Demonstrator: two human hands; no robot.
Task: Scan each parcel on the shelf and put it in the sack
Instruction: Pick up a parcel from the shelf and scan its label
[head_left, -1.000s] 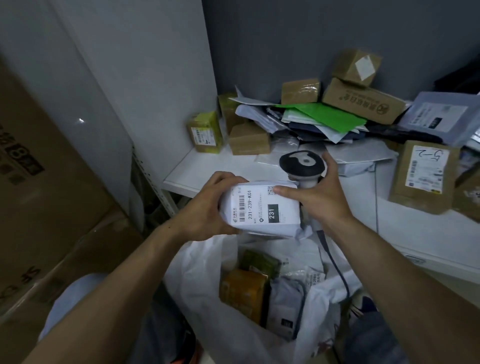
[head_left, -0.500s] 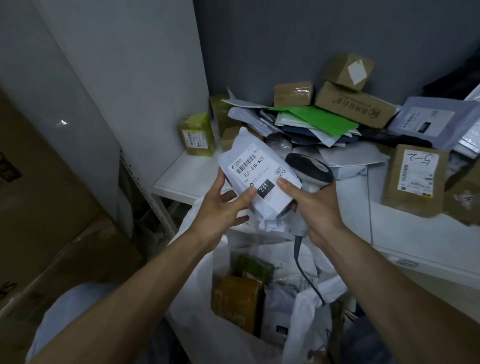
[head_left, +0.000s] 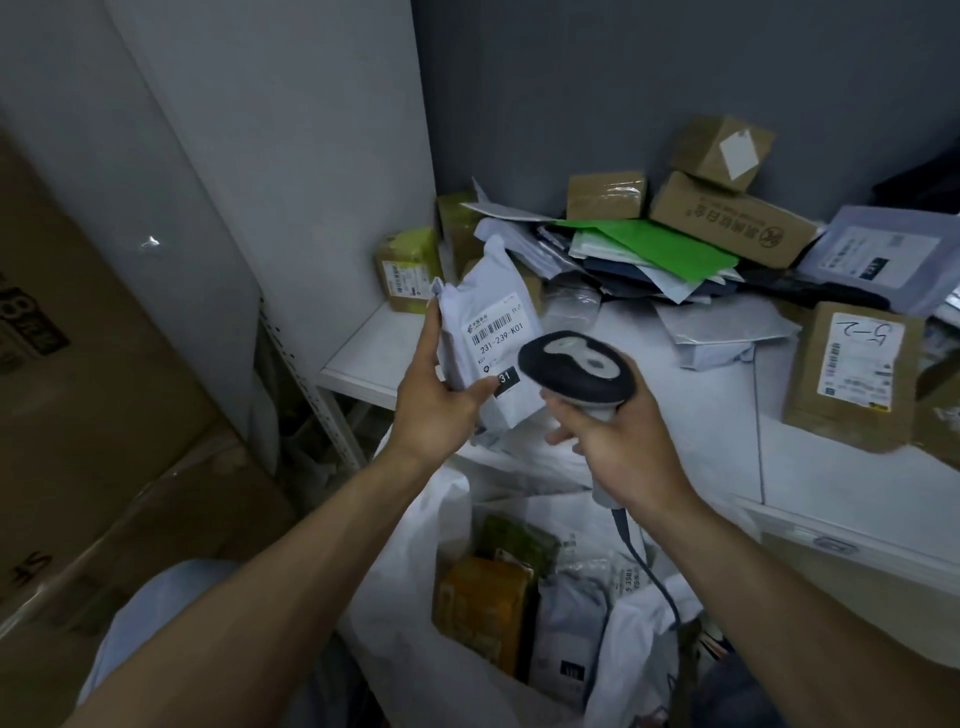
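Note:
My left hand (head_left: 435, 396) grips a white poly-bag parcel (head_left: 483, 317) upright by its left edge and lower face, its barcode label turned toward me. My right hand (head_left: 613, 447) holds a black and grey handheld scanner (head_left: 576, 366) by the handle, its head close beside the parcel's label. Under both hands a white sack (head_left: 415, 561) stands open with several parcels inside, among them an orange-brown one (head_left: 480, 608). Many more parcels are piled on the white shelf (head_left: 691, 410).
On the shelf lie brown cartons (head_left: 730, 221), a green mailer (head_left: 660, 244), a kraft box with a handwritten label (head_left: 852, 374) and a grey mailer (head_left: 878, 260). Large cardboard boxes (head_left: 93, 395) stand at the left. A metal shelf upright (head_left: 311, 395) runs beside the sack.
My right hand has let go of the parcel and brought the scanner up beside the label. My left hand alone now holds the parcel, tilted more upright.

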